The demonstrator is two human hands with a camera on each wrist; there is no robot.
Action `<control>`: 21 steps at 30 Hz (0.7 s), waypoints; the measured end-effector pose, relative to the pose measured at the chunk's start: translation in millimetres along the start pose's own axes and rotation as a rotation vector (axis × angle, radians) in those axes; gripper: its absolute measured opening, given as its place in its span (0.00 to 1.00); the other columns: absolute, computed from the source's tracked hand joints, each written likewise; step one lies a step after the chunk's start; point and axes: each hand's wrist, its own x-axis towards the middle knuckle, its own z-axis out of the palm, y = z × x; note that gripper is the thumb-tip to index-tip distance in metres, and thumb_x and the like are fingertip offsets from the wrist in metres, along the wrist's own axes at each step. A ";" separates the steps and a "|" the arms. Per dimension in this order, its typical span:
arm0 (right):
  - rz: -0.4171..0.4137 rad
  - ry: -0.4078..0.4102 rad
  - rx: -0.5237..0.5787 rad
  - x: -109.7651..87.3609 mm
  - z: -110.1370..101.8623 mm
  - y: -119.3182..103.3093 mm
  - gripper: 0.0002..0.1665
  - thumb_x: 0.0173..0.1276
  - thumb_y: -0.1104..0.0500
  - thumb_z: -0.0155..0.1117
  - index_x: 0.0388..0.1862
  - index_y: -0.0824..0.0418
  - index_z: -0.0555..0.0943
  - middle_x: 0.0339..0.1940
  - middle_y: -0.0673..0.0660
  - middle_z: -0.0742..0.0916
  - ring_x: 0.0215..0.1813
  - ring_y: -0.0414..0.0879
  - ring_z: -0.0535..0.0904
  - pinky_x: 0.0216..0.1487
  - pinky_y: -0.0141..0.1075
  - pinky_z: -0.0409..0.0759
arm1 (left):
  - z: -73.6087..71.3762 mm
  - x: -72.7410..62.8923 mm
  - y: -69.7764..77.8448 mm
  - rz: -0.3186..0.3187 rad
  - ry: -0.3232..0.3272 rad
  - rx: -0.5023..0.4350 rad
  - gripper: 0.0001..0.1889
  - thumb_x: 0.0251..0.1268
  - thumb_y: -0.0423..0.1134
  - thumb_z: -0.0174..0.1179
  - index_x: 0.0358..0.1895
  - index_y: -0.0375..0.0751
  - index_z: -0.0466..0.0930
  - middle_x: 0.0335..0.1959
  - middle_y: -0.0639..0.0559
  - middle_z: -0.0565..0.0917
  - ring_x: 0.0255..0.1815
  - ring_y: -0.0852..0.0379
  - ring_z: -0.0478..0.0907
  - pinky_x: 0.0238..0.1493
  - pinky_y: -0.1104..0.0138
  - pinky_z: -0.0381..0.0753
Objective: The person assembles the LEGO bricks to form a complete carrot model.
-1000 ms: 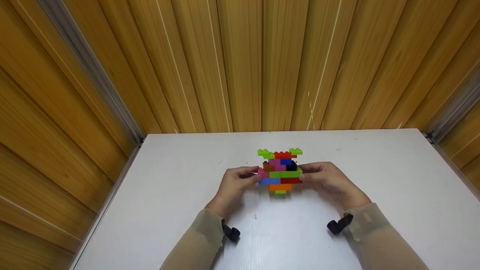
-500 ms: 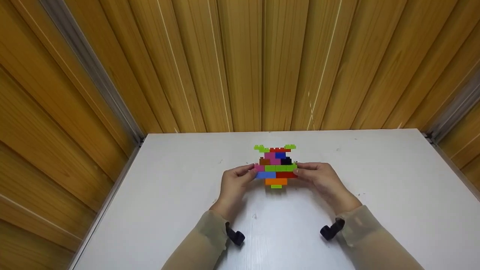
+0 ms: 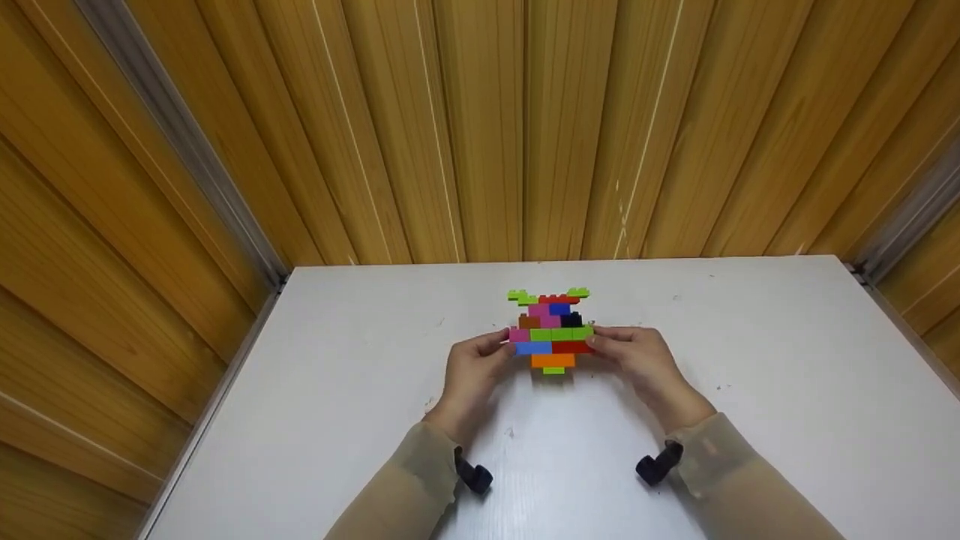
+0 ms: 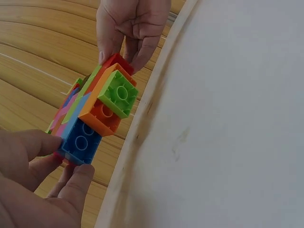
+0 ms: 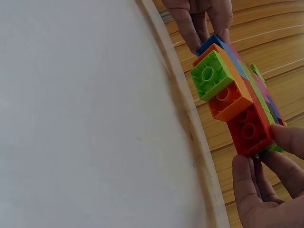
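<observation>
Between both hands stands an upright model of toy building bricks (image 3: 551,334), widest in its middle rows and narrow at the base. My left hand (image 3: 474,373) pinches its left end, at the pink and light blue bricks. The right end, with green and dark red bricks, is gripped by my right hand (image 3: 646,366). Light green bricks stick out at both top corners. Both wrist views show the hollow undersides of the lowest bricks: a small green brick (image 4: 119,93) under an orange brick (image 5: 231,102). A shadow lies below the model on the tabletop.
A white table (image 3: 360,315) with small marks spreads under the hands. Wood-panelled walls (image 3: 480,135) rise behind it and at the sides, with a metal strip (image 3: 195,150) at the left corner. Each sleeve cuff has a black wrist mount (image 3: 474,478).
Both hands have carried the brick model slightly up and to the left in the head view, mostly in the first half second. The grip of both hands stays the same.
</observation>
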 end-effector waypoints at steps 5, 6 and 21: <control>0.011 0.027 -0.064 0.0 1.3 -0.7 0.27 0.81 0.55 0.75 0.72 0.67 0.84 0.79 0.70 0.83 0.84 0.61 0.73 0.67 0.27 0.85 | 1.9 0.1 0.3 0.018 0.026 0.008 0.19 0.81 0.39 0.71 0.68 0.36 0.89 0.65 0.40 0.93 0.68 0.46 0.89 0.70 0.58 0.90; 0.012 0.035 -0.077 0.0 1.5 -1.1 0.27 0.81 0.54 0.75 0.72 0.67 0.85 0.79 0.70 0.83 0.84 0.62 0.72 0.68 0.28 0.85 | 2.1 0.2 0.6 0.024 0.029 0.007 0.19 0.80 0.38 0.70 0.68 0.35 0.89 0.64 0.40 0.93 0.68 0.45 0.90 0.69 0.58 0.90; 0.005 0.130 -0.155 -2.3 8.3 0.1 0.22 0.79 0.54 0.76 0.62 0.70 0.91 0.67 0.67 0.92 0.79 0.63 0.77 0.81 0.52 0.79 | 4.1 -1.3 2.0 -0.013 0.044 0.075 0.17 0.80 0.37 0.71 0.65 0.36 0.91 0.64 0.41 0.93 0.71 0.44 0.87 0.76 0.51 0.86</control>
